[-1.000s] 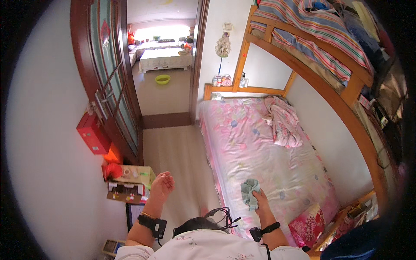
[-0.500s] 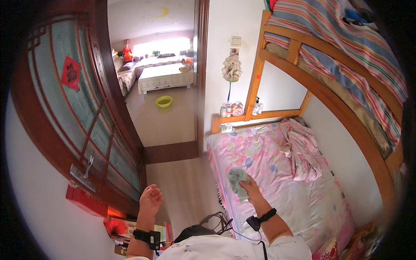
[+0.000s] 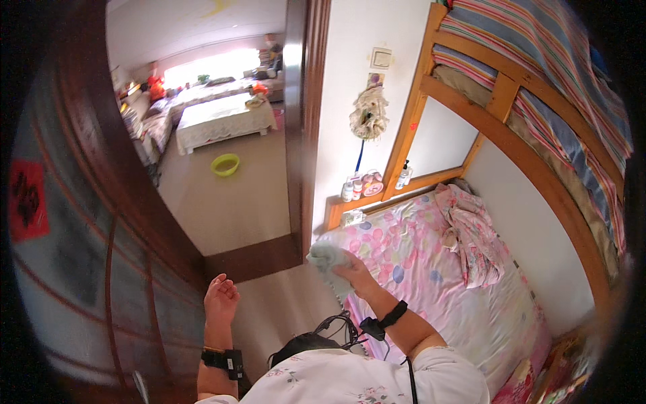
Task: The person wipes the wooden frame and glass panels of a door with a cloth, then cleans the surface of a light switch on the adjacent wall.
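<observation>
My right hand (image 3: pixel 354 273) is closed on a pale green cloth (image 3: pixel 324 257) held at the near corner of the lower bunk, over the pink flowered sheet (image 3: pixel 431 262). My left hand (image 3: pixel 221 299) hangs open above the wooden floor, beside the dark wooden glazed door (image 3: pixel 101 236). Both wrists wear black bands. A crumpled pink blanket (image 3: pixel 471 232) lies further along the mattress by the wall.
A wooden bunk bed frame (image 3: pixel 484 114) carries a striped upper mattress (image 3: pixel 538 74). Small bottles (image 3: pixel 356 188) stand on the headboard shelf. Through the doorway lie a floor strip, a yellow-green basin (image 3: pixel 225 164) and a covered low table (image 3: pixel 222 121).
The view has swung toward the doorway and bed head. My right hand with the cloth has moved along the mattress to its corner. The left hand stays open.
</observation>
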The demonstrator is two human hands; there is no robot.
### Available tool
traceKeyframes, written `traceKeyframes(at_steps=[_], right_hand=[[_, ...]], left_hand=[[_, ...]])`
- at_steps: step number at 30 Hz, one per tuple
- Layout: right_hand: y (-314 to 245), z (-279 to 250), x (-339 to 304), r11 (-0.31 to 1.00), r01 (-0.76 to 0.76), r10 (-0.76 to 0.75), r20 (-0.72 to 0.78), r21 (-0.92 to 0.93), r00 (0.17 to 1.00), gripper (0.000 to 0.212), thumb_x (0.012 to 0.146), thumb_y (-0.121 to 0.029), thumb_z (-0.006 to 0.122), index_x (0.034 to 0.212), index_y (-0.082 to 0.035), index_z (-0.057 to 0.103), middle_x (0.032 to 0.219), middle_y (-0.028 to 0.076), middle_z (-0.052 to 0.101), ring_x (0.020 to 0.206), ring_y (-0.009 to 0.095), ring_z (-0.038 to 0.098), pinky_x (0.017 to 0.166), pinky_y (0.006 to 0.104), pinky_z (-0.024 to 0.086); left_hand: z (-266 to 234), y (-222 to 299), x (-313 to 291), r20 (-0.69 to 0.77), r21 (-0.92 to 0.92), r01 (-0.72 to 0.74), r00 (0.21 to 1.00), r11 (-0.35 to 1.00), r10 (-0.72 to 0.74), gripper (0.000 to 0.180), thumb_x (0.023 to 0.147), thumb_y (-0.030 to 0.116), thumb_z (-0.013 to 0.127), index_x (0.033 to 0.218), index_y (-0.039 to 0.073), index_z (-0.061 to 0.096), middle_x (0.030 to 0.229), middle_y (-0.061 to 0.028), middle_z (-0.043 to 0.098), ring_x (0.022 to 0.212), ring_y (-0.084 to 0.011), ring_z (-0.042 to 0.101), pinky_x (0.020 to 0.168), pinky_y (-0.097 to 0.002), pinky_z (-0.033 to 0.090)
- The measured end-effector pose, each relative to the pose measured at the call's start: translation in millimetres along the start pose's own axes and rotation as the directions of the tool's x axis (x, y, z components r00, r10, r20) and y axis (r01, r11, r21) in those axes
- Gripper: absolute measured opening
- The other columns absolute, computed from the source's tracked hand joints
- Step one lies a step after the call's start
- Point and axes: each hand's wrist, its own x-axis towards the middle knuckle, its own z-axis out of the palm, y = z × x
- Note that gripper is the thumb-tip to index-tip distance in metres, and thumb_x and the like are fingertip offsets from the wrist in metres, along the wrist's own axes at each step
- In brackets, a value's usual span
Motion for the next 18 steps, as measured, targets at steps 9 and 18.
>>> traceKeyframes(at_steps=[9, 18], right_hand=[[-53.7, -39.8, 104.6, 0.962, 0.269, -0.246, -0.295, 0.04, 0.923, 0.041, 0.085, -0.007, 0.055, 0.125, -0.007, 0.045, 0.103, 0.005, 0.059, 0.089, 0.016, 0.058, 0.075, 0.03, 0.049], [-172.0, -80.9, 249.3, 0.717, 0.684, -0.688, -0.295, -0.135, 0.663, 0.041, 0.085, -0.003, 0.051, 0.126, -0.002, 0.045, 0.109, 0.005, 0.055, 0.097, 0.013, 0.051, 0.085, 0.0265, 0.042]], left_hand=[[25.7, 6.0, 145.5, 0.18, -0.058, 0.172, 0.971, 0.983, -0.16, 0.018, 0.09, 0.017, 0.052, 0.099, 0.005, 0.062, 0.085, -0.0083, 0.066, 0.077, -0.0222, 0.065, 0.063, -0.0368, 0.056], [72.5, 4.1, 263.6, 0.156, 0.016, 0.088, 0.984, 0.996, -0.089, 0.019, 0.088, 0.021, 0.054, 0.102, 0.009, 0.059, 0.085, -0.0071, 0.065, 0.075, -0.0186, 0.061, 0.063, -0.0343, 0.051]])
